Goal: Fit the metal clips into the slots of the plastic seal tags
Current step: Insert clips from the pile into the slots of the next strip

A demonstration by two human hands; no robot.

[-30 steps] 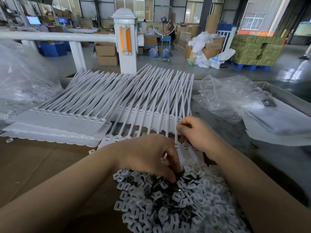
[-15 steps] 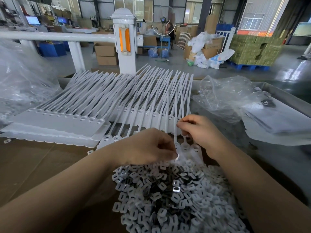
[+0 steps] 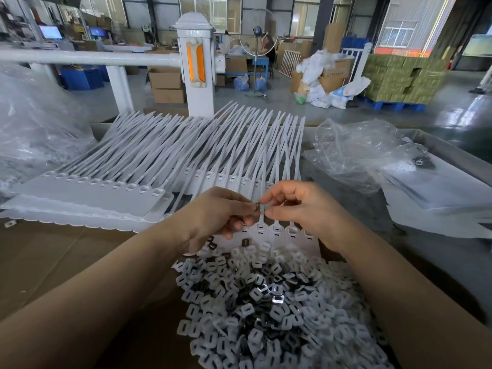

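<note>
The left hand pinches a small metal clip – the right hand pinches its other side, above the tag heads and the clip pile.

This was a factory floor or warehouse: stacked cardboard boxes stood on polished concrete, green cartons sat on a blue pallet, a pedestal fan stood behind, and computer monitors glowed at far workstations
</note>
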